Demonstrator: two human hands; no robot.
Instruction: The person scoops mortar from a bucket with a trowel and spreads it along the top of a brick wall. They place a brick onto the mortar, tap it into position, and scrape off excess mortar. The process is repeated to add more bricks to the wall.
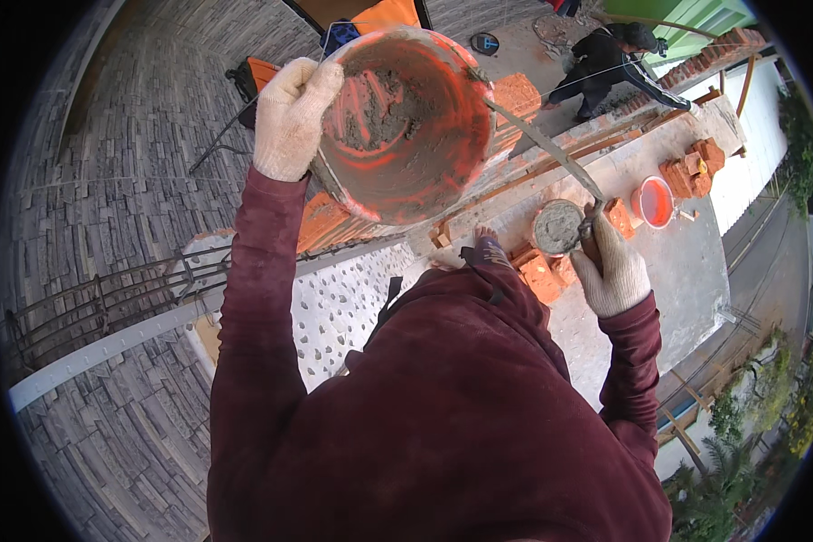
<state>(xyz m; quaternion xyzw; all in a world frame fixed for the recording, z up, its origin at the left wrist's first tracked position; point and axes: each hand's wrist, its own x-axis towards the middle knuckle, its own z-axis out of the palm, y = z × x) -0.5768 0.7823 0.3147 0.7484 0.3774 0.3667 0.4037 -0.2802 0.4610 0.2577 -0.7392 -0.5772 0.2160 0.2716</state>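
Note:
My left hand [295,116], in a pale knit glove, is closed on the rim of an orange bucket [465,154]. The bucket is tilted so its inside shows, smeared with wet grey mortar [370,113] that is thickest at the bottom. In my gloved right hand [614,271] is the handle of a trowel [551,149]. Its long narrow-looking blade, seen nearly edge-on, points up and left, and its tip meets the bucket's right rim in this view. Below the blade stands a round container of grey mortar [558,226], close to my right hand.
Orange bricks [540,278] lie by the mortar container, with more bricks [693,169] farther right. A red bucket [653,201] stands between them. Across the brick wall, a co-worker in dark clothes [605,68] bends forward. Steel rebar [117,294] runs at left. Taut string crosses overhead.

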